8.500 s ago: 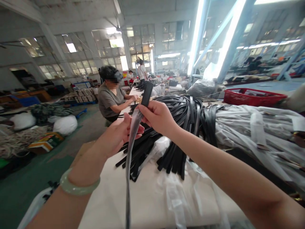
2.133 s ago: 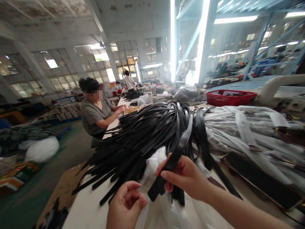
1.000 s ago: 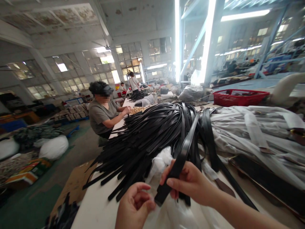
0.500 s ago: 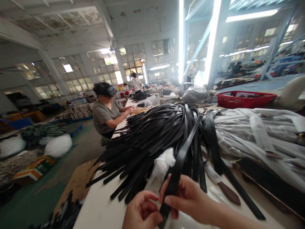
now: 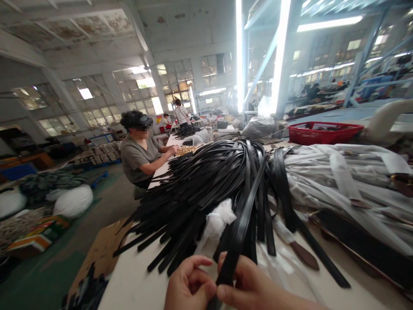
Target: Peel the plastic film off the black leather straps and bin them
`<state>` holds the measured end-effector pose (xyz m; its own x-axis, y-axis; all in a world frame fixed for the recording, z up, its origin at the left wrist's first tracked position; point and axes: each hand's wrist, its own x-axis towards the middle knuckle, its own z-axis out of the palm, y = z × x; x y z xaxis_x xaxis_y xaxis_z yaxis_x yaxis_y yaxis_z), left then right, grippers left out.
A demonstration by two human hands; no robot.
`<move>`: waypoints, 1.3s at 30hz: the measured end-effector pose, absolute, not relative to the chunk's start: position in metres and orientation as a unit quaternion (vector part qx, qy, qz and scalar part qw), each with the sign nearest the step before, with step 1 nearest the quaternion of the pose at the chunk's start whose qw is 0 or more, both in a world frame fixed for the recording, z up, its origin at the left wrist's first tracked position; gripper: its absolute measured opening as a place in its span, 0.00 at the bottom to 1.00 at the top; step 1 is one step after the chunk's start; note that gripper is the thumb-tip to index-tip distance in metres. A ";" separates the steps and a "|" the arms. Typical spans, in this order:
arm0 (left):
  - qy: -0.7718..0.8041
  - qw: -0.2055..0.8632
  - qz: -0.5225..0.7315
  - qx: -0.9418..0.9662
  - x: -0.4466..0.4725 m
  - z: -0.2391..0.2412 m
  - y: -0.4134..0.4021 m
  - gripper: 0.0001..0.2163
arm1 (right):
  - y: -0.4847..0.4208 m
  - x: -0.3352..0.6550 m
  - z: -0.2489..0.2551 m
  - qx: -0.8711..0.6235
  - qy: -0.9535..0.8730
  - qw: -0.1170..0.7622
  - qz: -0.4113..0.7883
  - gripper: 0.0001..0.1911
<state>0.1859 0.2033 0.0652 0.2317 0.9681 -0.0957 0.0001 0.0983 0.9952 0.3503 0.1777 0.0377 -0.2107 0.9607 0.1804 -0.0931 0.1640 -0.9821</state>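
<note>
A long black belt strap (image 5: 242, 224) runs from the big pile down toward me, with its near end between my hands. My right hand (image 5: 254, 282) is closed round this strap, thumb in front and fingers behind. My left hand (image 5: 190, 284) is curled at the strap's lower end, thumb and fingers pinching its edge; the very tip is partly hidden. Beyond them spreads the pile of black belt straps (image 5: 206, 176), their ends fanned toward the left. A white wrapped bundle (image 5: 219, 219) lies beside the held strap.
On the right lie straps in white wrapping (image 5: 322, 168), a brown strap tip (image 5: 305, 256) and a dark padded piece (image 5: 358, 241). A red basket (image 5: 322, 132) stands behind. A co-worker (image 5: 138, 150) handles gold-coloured pieces (image 5: 186, 150) at the left edge of the white table (image 5: 129, 275).
My right hand has moved slightly lower on the strap, closer to my left hand. The whole view has shifted a little.
</note>
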 end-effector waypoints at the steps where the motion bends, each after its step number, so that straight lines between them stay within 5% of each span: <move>1: 0.461 0.580 0.413 0.529 0.186 0.067 0.202 0.14 | 0.179 0.354 0.042 -0.404 -0.539 0.492 0.551 0.29; 5: 0.491 0.568 0.381 0.540 0.187 0.075 0.202 0.14 | 0.190 0.366 0.063 -0.490 -0.362 0.539 0.582 0.33; 14: 0.487 0.561 0.358 0.565 0.186 0.085 0.206 0.14 | 0.170 0.333 0.049 -0.428 -0.441 0.491 0.618 0.36; 20: 0.489 0.558 0.403 0.536 0.181 0.081 0.200 0.11 | 0.184 0.353 0.063 -0.387 -0.234 0.624 0.638 0.31; 27: 0.469 0.569 0.411 0.536 0.185 0.075 0.197 0.09 | 0.160 0.323 0.045 -0.462 -0.489 0.499 0.546 0.42; 34: 0.470 0.585 0.385 0.537 0.178 0.061 0.196 0.29 | 0.156 0.331 0.046 -0.477 -0.465 0.483 0.568 0.36; 39: 0.360 0.707 0.154 0.589 0.165 0.056 0.189 0.32 | 0.155 0.333 0.041 -0.450 -0.469 0.511 0.562 0.33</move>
